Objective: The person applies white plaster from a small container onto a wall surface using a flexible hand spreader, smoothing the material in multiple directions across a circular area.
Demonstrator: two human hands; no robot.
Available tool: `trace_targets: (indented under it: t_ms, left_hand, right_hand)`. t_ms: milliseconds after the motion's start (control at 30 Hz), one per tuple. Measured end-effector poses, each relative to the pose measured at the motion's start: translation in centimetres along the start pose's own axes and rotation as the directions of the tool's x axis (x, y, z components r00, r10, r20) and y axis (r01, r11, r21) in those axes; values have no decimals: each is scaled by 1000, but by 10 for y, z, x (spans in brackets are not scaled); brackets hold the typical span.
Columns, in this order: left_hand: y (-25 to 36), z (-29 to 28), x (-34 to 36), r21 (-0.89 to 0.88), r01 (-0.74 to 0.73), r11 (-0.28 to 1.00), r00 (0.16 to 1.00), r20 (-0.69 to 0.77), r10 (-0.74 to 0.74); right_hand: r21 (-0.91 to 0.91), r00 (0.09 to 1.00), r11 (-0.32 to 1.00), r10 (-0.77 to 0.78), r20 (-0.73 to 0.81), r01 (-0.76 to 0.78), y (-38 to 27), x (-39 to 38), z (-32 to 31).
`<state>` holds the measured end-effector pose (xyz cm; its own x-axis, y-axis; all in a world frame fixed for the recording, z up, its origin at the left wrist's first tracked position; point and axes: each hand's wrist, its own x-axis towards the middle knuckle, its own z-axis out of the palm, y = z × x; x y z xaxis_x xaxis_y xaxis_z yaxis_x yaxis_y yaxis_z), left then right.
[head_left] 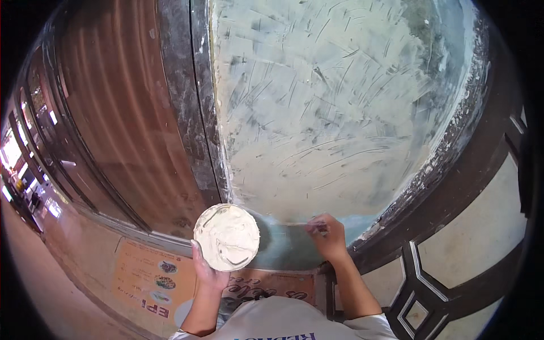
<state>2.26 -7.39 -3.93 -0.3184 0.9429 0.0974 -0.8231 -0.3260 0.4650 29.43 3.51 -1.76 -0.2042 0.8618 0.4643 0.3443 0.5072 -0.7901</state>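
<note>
My left hand (208, 273) grips a round tub (258, 240) from below and its left side. Cream-coloured putty (226, 229) fills the tub, its surface scraped and streaked. At the lower part of the wall panel (323, 107), my right hand (328, 237) is closed round a tool whose handle is mostly hidden; a thin pale edge beside the fingers looks like a putty knife's blade (296, 224). That edge lies against the panel, where a smeared pale coat meets a bare blue-green strip (289, 243). Dark curved scratches run through the coat above.
A dark post (195, 102) and brown curtained glass (113, 102) stand left of the panel. On the right is dark wooden framing with pale inset panels (470, 226). An orange printed banner (147, 277) lies low at the left, near the tiled floor (62, 232).
</note>
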Motion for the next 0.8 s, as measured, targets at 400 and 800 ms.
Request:
trace_targets:
  t_ms: [400, 800]
  left_hand:
    - [12, -13, -4, -47, 39, 998, 999, 31, -37]
    - [13, -14, -9, 0, 3, 1000, 1000, -8, -3]
  right_hand:
    - [-20, 899, 1000, -24, -438, 17, -21, 95, -37]
    - [-45, 856, 998, 5, -518, -33, -22, 101, -41]
